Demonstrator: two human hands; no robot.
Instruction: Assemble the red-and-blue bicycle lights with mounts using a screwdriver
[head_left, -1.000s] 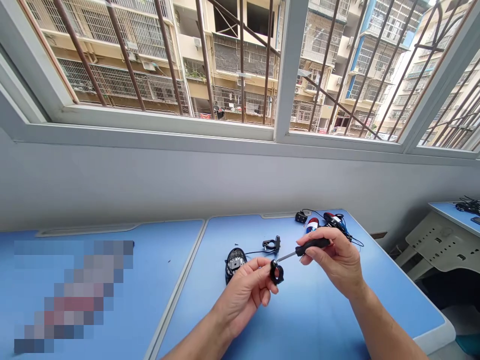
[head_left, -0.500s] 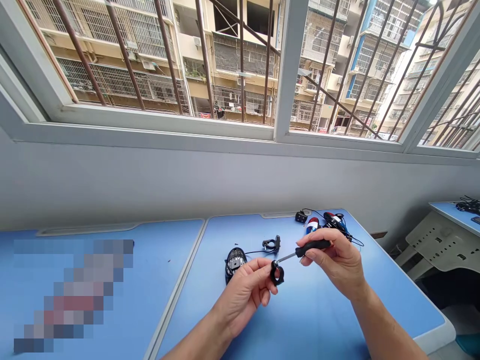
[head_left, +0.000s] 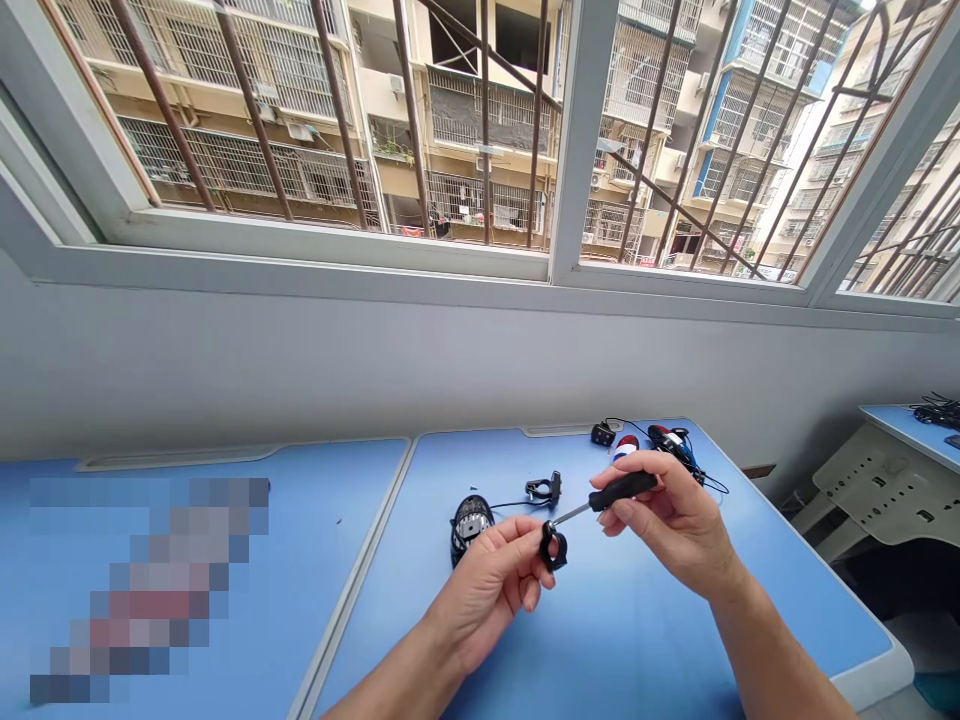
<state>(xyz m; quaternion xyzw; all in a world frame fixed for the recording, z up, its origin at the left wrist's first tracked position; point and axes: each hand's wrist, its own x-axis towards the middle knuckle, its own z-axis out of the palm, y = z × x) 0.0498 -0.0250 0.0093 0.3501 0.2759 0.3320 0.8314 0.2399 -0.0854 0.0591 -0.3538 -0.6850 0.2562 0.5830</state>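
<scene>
Between the thumb and fingers of my left hand (head_left: 499, 585) is a small black ring-shaped clamp (head_left: 556, 550), held above the blue table. My right hand (head_left: 671, 520) grips a screwdriver (head_left: 624, 490) by its black handle. Its metal shaft slants down to the left, and the tip meets the top of the clamp, where the screw is too small to make out. Behind my left hand lies a round black device (head_left: 472, 520), partly covered by that hand. A cable runs from it to a black clamp-like bracket (head_left: 544, 490).
At the table's far right corner are a small black box (head_left: 602, 433), a red, white and blue piece (head_left: 627, 447) and a tangle of black cables (head_left: 675, 450). A seam (head_left: 360, 560) divides two blue tabletops (head_left: 420, 640). The left one carries a blurred-out patch. A barred window is beyond.
The screwdriver handle and my right fingers have turned and shifted slightly left. My left hand keeps the clamp in nearly the same place.
</scene>
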